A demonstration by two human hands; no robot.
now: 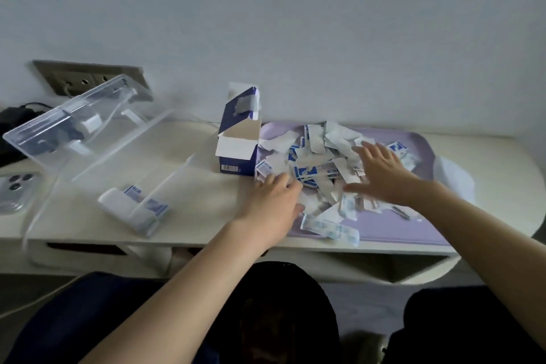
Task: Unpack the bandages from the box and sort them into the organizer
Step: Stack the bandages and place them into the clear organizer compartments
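The bandages (319, 162) are heaped on the purple tray (399, 230), under the spread, straight fingers of the right hand (384, 174). Fingers of the left hand (274, 198) are bent at the heap's edge; whether anything is gripped cannot be told. Just beyond them the opened box (236, 154) is stood, and the clear organizer (133, 156) is set well left.

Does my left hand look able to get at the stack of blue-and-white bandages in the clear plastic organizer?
Probably yes: the left hand is at the loose bandage pile, the clear organizer lies open to its left, and nothing covers the stack.
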